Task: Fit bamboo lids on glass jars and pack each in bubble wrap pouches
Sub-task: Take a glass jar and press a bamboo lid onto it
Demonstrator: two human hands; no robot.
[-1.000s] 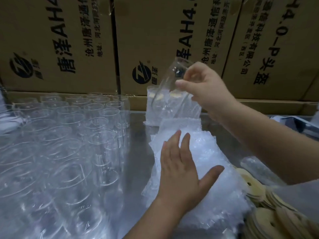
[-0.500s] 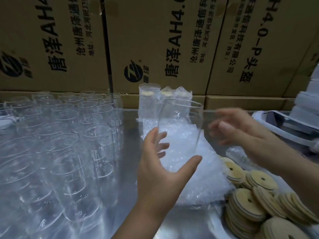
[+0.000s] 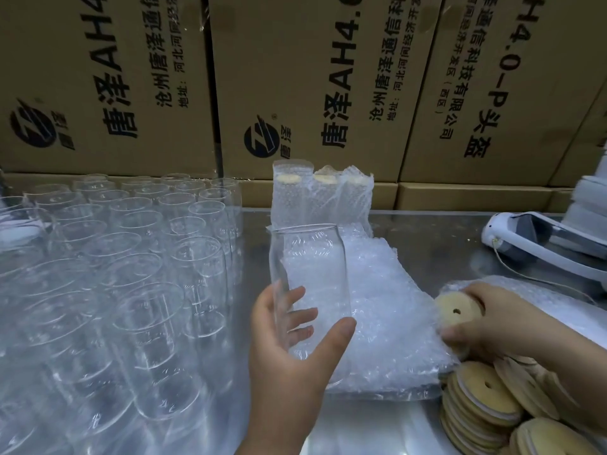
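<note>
**Jar upright in the left hand, one lid pinched in the right**

Holds a clear glass jar (image 3: 308, 274) upright in the left hand (image 3: 289, 366), mouth up and with no lid on it, over the near part of a stack of bubble wrap pouches (image 3: 387, 307). Wraps it with the thumb in front and the fingers (image 3: 264, 310) curled round the back, partly seen through the glass. Pinches one round bamboo lid (image 3: 455, 311), with a small hole in its middle, in the right hand (image 3: 499, 323): fingers over the top edge, thumb under the lower edge. Keeps that lid just right of the pouch stack and apart from the jar.

Cannot tell whether the pinched lid touches the lids under it. Loses the right forearm at the frame's right edge, and the heap of loose lids (image 3: 483, 399) at the bottom right corner. Blurs the rows of empty jars (image 3: 131, 257) on the left into glare near the lower edge, too smeared to count. Shows three packed jars (image 3: 322, 198) standing in pouches at the back, pale lids dim through the wrap. Cuts off a white device (image 3: 538, 238) at the right, its kind unclear.

Rests everything on a shiny metal tabletop (image 3: 427, 234). Backs onto a wall of cardboard boxes (image 3: 328, 77) with black print, their tops out of frame.
</note>
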